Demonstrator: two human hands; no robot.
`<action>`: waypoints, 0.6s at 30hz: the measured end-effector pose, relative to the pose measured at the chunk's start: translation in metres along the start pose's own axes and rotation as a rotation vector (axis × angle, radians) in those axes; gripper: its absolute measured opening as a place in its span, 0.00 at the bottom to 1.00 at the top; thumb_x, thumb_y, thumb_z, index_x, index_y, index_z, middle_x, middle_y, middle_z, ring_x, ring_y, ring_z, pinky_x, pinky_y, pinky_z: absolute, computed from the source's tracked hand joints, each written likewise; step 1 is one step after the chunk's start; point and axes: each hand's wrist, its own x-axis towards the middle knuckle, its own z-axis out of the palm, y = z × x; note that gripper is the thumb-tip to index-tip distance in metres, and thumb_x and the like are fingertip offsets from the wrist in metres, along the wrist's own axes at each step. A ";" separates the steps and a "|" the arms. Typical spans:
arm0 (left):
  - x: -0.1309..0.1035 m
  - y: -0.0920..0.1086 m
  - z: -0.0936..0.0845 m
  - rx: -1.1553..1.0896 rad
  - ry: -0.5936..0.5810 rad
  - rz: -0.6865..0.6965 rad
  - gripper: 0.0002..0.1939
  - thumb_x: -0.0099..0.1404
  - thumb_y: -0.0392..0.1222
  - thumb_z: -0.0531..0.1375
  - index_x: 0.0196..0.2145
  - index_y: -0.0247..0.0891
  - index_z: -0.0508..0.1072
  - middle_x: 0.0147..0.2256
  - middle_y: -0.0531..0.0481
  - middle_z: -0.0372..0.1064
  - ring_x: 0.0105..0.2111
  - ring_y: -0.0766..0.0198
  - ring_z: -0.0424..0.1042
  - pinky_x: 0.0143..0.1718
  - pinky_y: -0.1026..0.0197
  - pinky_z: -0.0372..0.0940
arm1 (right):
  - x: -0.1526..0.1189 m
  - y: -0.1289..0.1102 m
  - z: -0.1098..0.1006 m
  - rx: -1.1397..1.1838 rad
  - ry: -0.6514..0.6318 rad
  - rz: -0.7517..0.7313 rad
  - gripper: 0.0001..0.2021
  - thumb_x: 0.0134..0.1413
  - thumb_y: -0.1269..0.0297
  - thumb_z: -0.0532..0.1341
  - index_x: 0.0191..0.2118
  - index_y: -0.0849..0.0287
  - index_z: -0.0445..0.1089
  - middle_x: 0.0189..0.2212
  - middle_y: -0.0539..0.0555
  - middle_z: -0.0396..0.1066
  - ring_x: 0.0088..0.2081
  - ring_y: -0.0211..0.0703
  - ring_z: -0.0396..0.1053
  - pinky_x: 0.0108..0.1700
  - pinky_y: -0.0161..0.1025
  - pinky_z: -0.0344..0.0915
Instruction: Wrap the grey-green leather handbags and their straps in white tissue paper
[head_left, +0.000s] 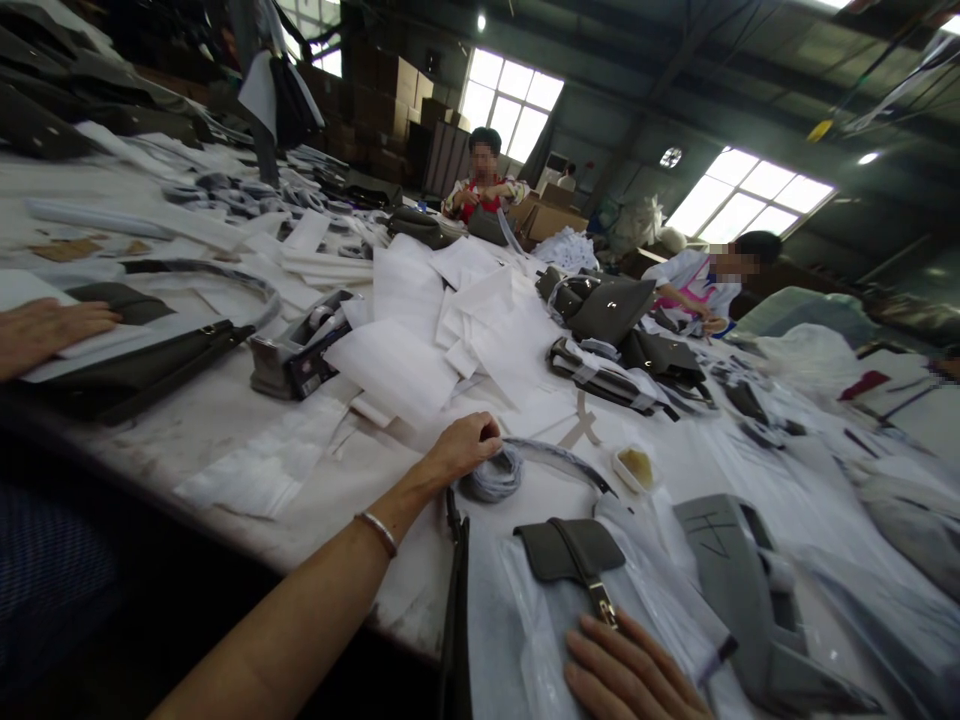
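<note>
My left hand [466,447], with a silver bangle at its wrist, is closed on the edge of a coiled bag strap [495,478] wrapped in greyish film. From the coil, a wrapped length of strap curves right to the top of a handbag [540,620]. That bag lies in front of me under white sheeting and clear plastic, with its dark olive flap [570,550] and gold clasp [602,603] showing. My right hand [634,670] rests flat on the bag below the clasp, fingers stretched out. Part of this hand is cut off by the lower frame edge.
A co-worker's hand [60,330] lies on another olive bag [157,365] at left. Tape dispensers [300,345] [739,590] stand on the table. White paper sheets [409,370] are heaped mid-table; a small dish [632,468] sits right of the strap. Two people work farther back among bags.
</note>
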 end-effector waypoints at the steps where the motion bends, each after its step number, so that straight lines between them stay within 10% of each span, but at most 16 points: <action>1: 0.000 -0.001 0.000 0.000 0.003 -0.001 0.06 0.59 0.41 0.58 0.33 0.38 0.72 0.32 0.52 0.72 0.32 0.63 0.69 0.34 0.63 0.61 | 0.000 0.001 0.001 0.007 -0.011 0.012 0.16 0.69 0.62 0.49 0.48 0.51 0.75 0.48 0.47 0.76 0.53 0.41 0.71 0.68 0.45 0.51; 18: 0.000 0.003 -0.003 0.042 -0.011 0.011 0.05 0.60 0.41 0.58 0.34 0.39 0.72 0.33 0.52 0.72 0.33 0.62 0.69 0.35 0.62 0.60 | 0.052 0.015 -0.023 0.041 -0.105 -0.035 0.16 0.69 0.69 0.49 0.46 0.59 0.75 0.44 0.50 0.78 0.48 0.39 0.74 0.65 0.39 0.54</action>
